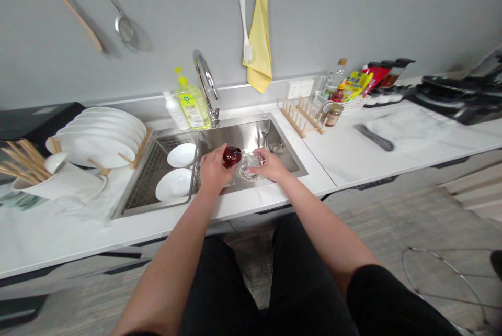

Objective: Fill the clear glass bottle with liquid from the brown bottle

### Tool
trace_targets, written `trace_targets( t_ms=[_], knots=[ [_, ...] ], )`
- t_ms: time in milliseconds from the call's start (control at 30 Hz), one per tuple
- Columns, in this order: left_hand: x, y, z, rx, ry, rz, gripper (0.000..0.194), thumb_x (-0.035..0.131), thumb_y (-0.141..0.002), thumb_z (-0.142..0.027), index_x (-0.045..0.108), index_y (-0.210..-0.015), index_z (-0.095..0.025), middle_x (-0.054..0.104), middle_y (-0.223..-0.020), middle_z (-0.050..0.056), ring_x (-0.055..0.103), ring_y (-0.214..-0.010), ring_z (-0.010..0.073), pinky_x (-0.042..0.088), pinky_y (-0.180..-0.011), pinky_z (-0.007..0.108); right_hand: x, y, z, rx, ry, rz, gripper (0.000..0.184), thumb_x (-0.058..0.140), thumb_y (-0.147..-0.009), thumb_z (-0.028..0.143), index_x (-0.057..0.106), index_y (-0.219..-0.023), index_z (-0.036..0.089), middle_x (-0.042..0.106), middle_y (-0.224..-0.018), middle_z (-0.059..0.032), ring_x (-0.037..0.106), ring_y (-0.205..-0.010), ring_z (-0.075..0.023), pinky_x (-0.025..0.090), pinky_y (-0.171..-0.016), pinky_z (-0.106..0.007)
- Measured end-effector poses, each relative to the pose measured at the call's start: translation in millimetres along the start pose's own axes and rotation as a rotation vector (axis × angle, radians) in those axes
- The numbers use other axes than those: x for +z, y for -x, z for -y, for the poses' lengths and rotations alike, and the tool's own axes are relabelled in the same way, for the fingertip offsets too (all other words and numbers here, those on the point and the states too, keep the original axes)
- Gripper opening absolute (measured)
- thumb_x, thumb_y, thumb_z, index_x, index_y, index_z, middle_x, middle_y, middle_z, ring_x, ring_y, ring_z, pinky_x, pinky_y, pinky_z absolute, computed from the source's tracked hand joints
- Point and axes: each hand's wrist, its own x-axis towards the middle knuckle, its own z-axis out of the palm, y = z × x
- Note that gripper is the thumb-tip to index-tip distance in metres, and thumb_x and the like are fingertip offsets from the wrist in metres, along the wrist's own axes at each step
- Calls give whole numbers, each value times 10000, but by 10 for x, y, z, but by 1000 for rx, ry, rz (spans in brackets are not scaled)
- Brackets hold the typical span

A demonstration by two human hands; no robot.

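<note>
My left hand (214, 169) is wrapped round a dark red, shiny bottle (232, 155), tilted with its narrow mouth pointing right. Just across from it, my right hand (271, 165) grips a clear glass (251, 160) that lies tipped, its near end close to the bottle. Both are held over the right part of the steel sink (292, 164). Whether the bottle and glass touch, I cannot tell. In the sink's left part, a wire basket (146, 178) holds two white bowls (173, 185).
Behind the sink rise a chrome faucet (204, 74) and a yellow-green soap bottle (193, 105). White plates (98, 137) stand in a rack at left, near a chopstick holder (58, 184). To the right are a wooden rack (304, 119) and a lidded jar (333, 115).
</note>
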Motion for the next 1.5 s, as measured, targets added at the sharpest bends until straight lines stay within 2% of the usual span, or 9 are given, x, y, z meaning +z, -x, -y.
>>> trace_targets(
  t_ms=[333, 500, 733, 833, 933, 1100, 1233, 1367, 1500],
  knots=[
    [6, -8, 78, -79, 32, -44, 847, 938, -859, -448, 635, -1596, -160, 789, -1511, 228, 800, -1333, 433, 602, -1179, 545, -142, 112, 141, 74, -333, -126, 732, 1013, -716, 537, 646, -1292, 275, 829, -1266, -80, 806, -1180, -312, 645, -1045, -456],
    [1, 2, 63, -72, 41, -66, 848, 952, -857, -480, 652, -1591, -178, 798, -1492, 224, 815, -1300, 435, 641, -1132, 532, -687, 363, 70, 52, -323, -223, 810, 1041, -631, 664, 651, -1227, 279, 830, -1202, -82, 817, -1121, -328, 662, -1033, -495],
    [-39, 0, -68, -114, 131, -34, 889, 994, -843, -486, 640, -1616, -225, 777, -1537, 184, 786, -1372, 404, 650, -1158, 500, -1589, 1005, -335, 119, -105, -378, 783, 1050, -639, 647, 698, -1225, 267, 813, -1085, -58, 788, -981, -314, 668, -939, -497],
    [-31, -96, -323, -111, 242, -21, 900, 1031, -797, -448, 670, -1593, -235, 778, -1537, 164, 775, -1387, 404, 623, -1212, 521, -1844, 1275, -472, 154, -63, -427, 800, 1058, -637, 657, 709, -1243, 268, 825, -1115, -69, 791, -950, -308, 674, -923, -498],
    [102, -287, -749, -112, 454, -9, 905, 1064, -752, -402, 698, -1565, -243, 793, -1508, 151, 798, -1333, 388, 612, -1232, 543, -2020, 1508, -548, 189, -49, -446, 812, 1061, -645, 672, 709, -1262, 278, 834, -1157, -74, 790, -945, -306, 679, -919, -501],
    [630, -697, -1589, -143, 968, 141, 873, 1062, -746, -302, 683, -1530, -235, 824, -1442, 145, 822, -1292, 349, 636, -1194, 532, -2172, 1795, -522, 209, -68, -477, 798, 1067, -655, 649, 708, -1264, 279, 830, -1166, -81, 793, -929, -311, 680, -906, -506],
    [1079, -933, -2103, -179, 1118, 244, 846, 1068, -698, -223, 690, -1455, -216, 835, -1409, 144, 831, -1255, 336, 628, -1188, 529, -2195, 1935, -477, 220, -71, -485, 797, 1066, -659, 640, 711, -1268, 269, 838, -1153, -90, 796, -931, -311, 673, -894, -497],
    [1380, -1025, -2367, -218, 1092, 266, 832, 1046, -715, -171, 676, -1459, -218, 825, -1435, 141, 821, -1282, 322, 609, -1198, 508, -2181, 1998, -480, 196, -85, -487, 776, 1063, -663, 638, 713, -1249, 269, 843, -1161, -87, 798, -948, -305, 658, -864, -463],
    [1545, -1061, -2444, -242, 1035, 274, 835, 1035, -719, -144, 672, -1467, -221, 820, -1441, 145, 806, -1313, 326, 594, -1207, 505, -2174, 1998, -489, 182, -45, -496, 764, 1055, -671, 644, 725, -1249, 270, 842, -1203, -90, 797, -985, -308, 641, -859, -446]
  ],
)
